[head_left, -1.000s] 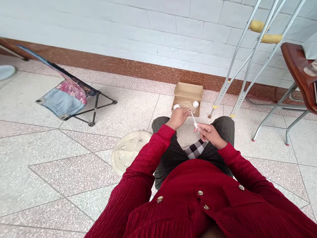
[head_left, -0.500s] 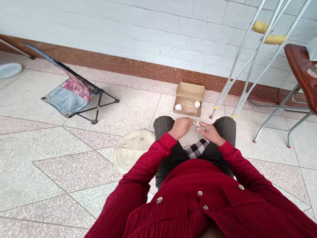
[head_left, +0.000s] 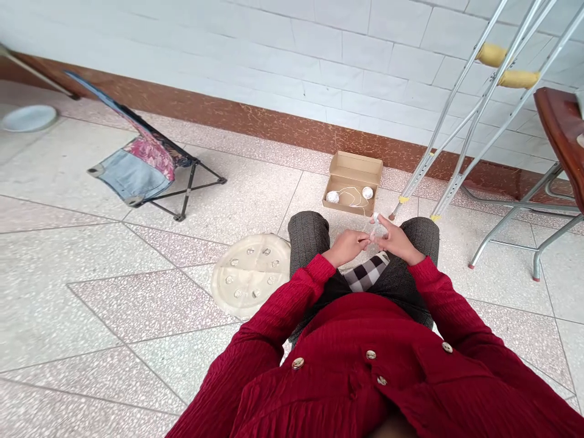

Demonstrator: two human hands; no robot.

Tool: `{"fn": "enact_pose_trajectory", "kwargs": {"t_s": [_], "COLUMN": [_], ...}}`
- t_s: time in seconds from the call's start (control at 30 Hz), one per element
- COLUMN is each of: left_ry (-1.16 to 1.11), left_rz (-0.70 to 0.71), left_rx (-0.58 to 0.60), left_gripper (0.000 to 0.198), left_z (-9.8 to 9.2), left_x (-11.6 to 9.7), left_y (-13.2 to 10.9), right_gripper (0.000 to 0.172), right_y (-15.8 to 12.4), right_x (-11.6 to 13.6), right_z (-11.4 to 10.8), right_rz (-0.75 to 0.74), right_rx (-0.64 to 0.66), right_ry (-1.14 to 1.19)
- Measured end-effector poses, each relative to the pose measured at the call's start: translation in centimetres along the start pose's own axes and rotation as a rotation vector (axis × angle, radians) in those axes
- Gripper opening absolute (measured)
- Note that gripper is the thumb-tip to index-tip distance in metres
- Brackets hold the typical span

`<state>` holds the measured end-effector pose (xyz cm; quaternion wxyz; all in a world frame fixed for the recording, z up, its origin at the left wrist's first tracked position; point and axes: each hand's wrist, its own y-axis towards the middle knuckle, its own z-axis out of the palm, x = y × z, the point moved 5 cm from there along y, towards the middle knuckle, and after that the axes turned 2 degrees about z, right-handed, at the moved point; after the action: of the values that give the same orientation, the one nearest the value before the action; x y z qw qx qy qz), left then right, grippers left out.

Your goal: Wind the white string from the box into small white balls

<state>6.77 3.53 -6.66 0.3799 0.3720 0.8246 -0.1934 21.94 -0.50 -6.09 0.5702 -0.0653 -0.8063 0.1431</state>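
My left hand [head_left: 349, 247] is closed in a pinch at its fingertips, between my knees. Beside it, my right hand [head_left: 396, 241] holds its index finger raised, with white yarn [head_left: 376, 217] around the fingertip. Its thumb and other fingers come close to my left fingertips, where a small pale piece is held between the two hands; its shape is too small to make out. Just beyond them, an open cardboard box [head_left: 349, 208] on the floor contains a white yarn ball [head_left: 333, 197] at the left and another yarn ball [head_left: 367, 193] at the right, with loose strands between.
A round cream stool top [head_left: 249, 274] is by my left knee. Farther left stands a folding chair [head_left: 137, 173] with a denim seat. Metal crutches [head_left: 465, 134] lean on the wall at right, next to a brown wooden-topped stool [head_left: 559, 134]. Checked cloth [head_left: 366, 274] hangs between my legs.
My right index finger has lifted away, showing yarn around its tip. My left hand has shifted slightly lower and right. The whole view has moved a little.
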Motion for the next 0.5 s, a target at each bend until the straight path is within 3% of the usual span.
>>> {"fn": "enact_pose_trajectory", "kwargs": {"t_s": [0.07,0.13,0.23,0.37,0.43,0.5], "left_ry": [0.149,0.263,0.252,-0.003,-0.053,0.001], "left_rz": [0.087,0.191,0.234,0.156,0.151,0.172], "left_rx": [-0.062,-0.117,-0.118,-0.035,0.008,0.007], "left_gripper": [0.027,0.026,0.026,0.032,0.035,0.035], "left_z": [-1.8,-3.6,-4.2,-1.4,0.0,0.2], "left_x": [-0.7,-1.3,-1.5,-1.2,-1.5,-1.8], "left_y": [-0.1,-0.1,0.2,0.4,0.1,-0.3], "right_gripper": [0.08,0.073,0.061,0.069,0.075,0.083], "right_y": [-0.5,-2.0,-4.6,-5.1,-3.9,-2.5], "right_x": [-1.5,-1.6,1.1,5.0,4.9,3.2], "right_z": [0.7,1.9,2.6,0.4,-0.9,-1.3], "right_rz": [0.052,0.072,0.009,-0.134,-0.15,-0.091], "right_rx": [0.071,0.254,0.455,0.367,0.255,0.15], "right_ry": [-0.08,0.004,0.27,0.499,0.462,0.298]}}
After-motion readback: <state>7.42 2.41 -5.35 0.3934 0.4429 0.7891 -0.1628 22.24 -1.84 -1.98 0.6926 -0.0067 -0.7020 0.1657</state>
